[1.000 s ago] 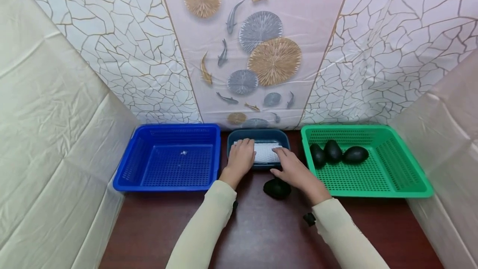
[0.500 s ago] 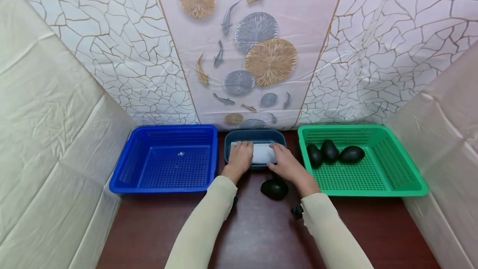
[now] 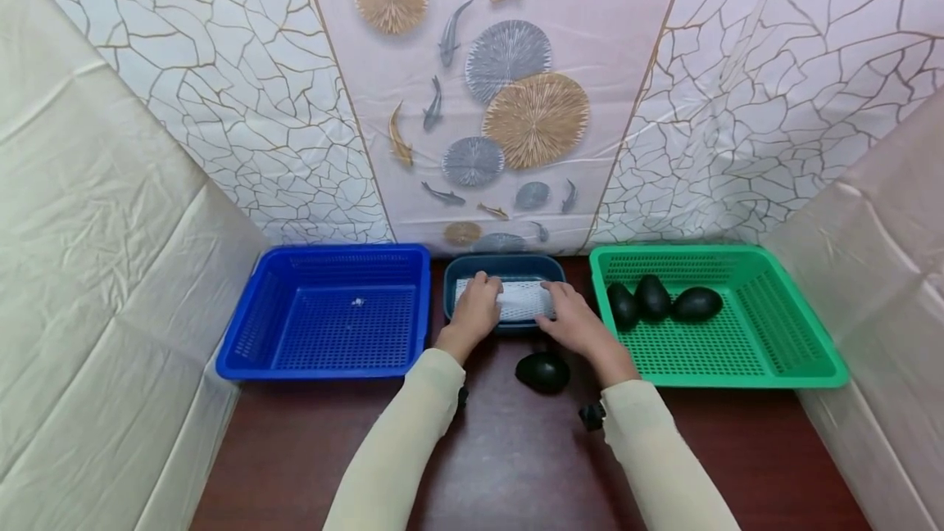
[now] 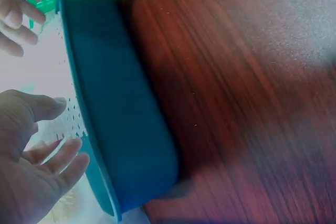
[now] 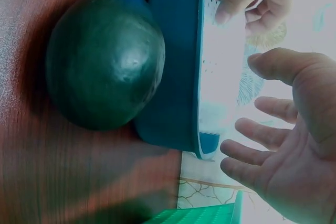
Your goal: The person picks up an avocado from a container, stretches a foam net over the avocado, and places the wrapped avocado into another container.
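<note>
White foam netting (image 3: 524, 301) lies across the top of a small dark teal bin (image 3: 506, 262). At its left end, my left hand (image 3: 478, 306) bends its fingers and thumb round the netting's edge, pinching it. My right hand (image 3: 578, 322) hovers by the right end with its fingers spread and loosely bent. In the right wrist view, a gap shows between that hand and the netting (image 5: 220, 72). A dark green avocado (image 3: 542, 373) lies on the table just in front of the bin, below my right hand.
On the right stands a green basket (image 3: 800, 351) with several dark avocados (image 3: 653, 299) at its left side. A blue basket (image 3: 324, 374) on the left has a small white scrap (image 3: 357, 301) in it. A patterned cloth wall (image 3: 531, 211) rises behind.
The view shifted slightly. My left fingers have bent more over the netting's left end. My right hand closed in on the netting, then drew back a little to the right.
</note>
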`<state>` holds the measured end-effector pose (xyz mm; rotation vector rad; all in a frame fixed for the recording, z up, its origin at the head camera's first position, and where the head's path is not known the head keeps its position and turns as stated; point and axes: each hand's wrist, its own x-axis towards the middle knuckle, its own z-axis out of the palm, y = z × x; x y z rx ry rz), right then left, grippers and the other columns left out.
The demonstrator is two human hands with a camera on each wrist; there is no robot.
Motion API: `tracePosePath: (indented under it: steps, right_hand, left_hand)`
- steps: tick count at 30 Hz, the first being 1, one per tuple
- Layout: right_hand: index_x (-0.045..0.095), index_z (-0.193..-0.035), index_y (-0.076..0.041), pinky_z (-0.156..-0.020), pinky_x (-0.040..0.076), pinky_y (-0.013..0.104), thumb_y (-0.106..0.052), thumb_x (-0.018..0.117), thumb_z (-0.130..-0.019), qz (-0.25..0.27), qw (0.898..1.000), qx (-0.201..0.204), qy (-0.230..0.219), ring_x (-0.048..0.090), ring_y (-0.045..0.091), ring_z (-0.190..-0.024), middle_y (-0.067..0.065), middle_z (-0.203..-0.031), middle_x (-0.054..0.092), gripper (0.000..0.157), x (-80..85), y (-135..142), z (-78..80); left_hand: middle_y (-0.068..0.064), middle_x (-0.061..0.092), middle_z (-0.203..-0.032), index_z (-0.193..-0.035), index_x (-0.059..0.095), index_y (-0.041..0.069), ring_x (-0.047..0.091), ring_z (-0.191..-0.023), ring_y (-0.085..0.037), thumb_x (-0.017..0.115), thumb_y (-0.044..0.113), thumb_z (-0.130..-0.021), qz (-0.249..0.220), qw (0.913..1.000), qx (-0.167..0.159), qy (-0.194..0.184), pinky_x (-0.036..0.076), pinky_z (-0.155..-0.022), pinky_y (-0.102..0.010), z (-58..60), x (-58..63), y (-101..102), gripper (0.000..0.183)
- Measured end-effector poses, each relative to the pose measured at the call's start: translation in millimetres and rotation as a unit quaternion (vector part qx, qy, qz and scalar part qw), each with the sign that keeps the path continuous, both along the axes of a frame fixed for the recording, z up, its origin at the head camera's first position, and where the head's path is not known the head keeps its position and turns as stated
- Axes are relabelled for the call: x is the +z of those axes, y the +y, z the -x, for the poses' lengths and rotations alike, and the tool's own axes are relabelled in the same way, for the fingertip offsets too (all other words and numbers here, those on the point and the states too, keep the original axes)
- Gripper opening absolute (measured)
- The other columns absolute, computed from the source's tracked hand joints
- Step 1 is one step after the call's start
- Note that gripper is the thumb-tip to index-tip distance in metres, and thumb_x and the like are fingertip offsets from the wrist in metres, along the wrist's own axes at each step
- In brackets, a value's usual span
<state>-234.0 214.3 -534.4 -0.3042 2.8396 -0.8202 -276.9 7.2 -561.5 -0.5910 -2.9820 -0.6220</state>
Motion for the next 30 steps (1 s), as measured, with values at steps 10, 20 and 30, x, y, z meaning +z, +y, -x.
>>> tracePosePath:
  steps: [10, 20, 30]
  right_hand:
    - [0.031, -0.158, 0.000, -0.116, 0.037, 0.061, -0.021, 0.065, -0.101, 0.014, 0.999, -0.023, 0.032, 0.036, 0.046, -0.146, 0.029, -0.160, 0.032, 0.070, 11.2, 6, -2.8]
    - [0.036, -0.154, 0.001, -0.110, 0.044, 0.057, -0.020, 0.069, -0.099, 0.095, 0.990, -0.071, 0.080, 0.048, 0.041, -0.135, 0.026, -0.150, 0.043, 0.068, 26.2, 13, -8.6]
    - [0.049, -0.144, -0.002, -0.111, 0.046, 0.053, -0.021, 0.070, -0.100, 0.218, 0.966, -0.120, 0.069, 0.056, 0.036, -0.132, 0.021, -0.142, 0.058, 0.052, 29.2, 25, -14.3]
  left_hand:
    - [-0.012, 0.068, -0.113, -0.111, 0.061, 0.008, 0.067, -0.108, -0.027, 0.066, 0.004, -0.098, -0.143, 0.9885, 0.038, -0.029, 0.057, -0.094, -0.043, -3.2, 18.5, -6, 0.015]
    - [-0.009, 0.068, -0.113, -0.112, 0.061, 0.010, 0.067, -0.109, -0.026, 0.067, 0.004, -0.098, -0.188, 0.9812, 0.045, -0.004, 0.058, -0.089, -0.043, -15.5, 40.1, -11, 0.017]
    - [-0.011, 0.069, -0.113, -0.111, 0.061, 0.009, 0.068, -0.110, -0.028, 0.070, 0.001, -0.096, -0.235, 0.9710, 0.030, 0.034, 0.058, -0.091, -0.044, -35.4, 61.3, -20, 0.019]
